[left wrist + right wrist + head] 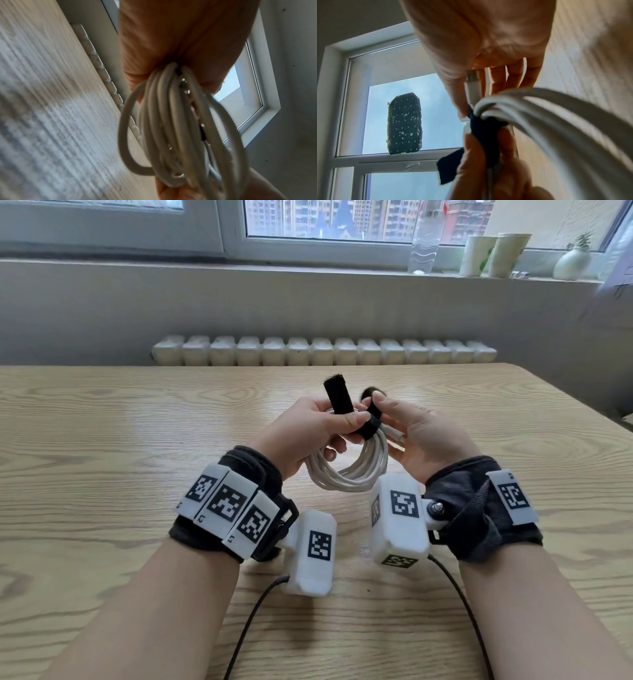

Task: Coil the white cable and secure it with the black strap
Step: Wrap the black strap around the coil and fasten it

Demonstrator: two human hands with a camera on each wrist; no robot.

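I hold the coiled white cable [349, 474] above the wooden table [102, 457]. My left hand [308, 429] grips the top of the coil, and its thumb presses the black strap [368, 429] against the loops. One strap end [337, 397] sticks up past the left fingers. My right hand [407, 429] pinches the other strap end [370, 395] between thumb and forefinger. In the right wrist view the black strap [481, 129] wraps the cable [547, 108], with a white plug [471, 83] beside the right thumb. The left wrist view shows the cable [171, 121] hanging from my left hand [180, 33].
A white radiator [322, 350] runs behind the table's far edge. On the window sill stand a clear bottle [424, 244], two paper cups [493, 254] and a small vase [572, 261]. Black cords [253, 628] trail from the wrist cameras over the table's near part.
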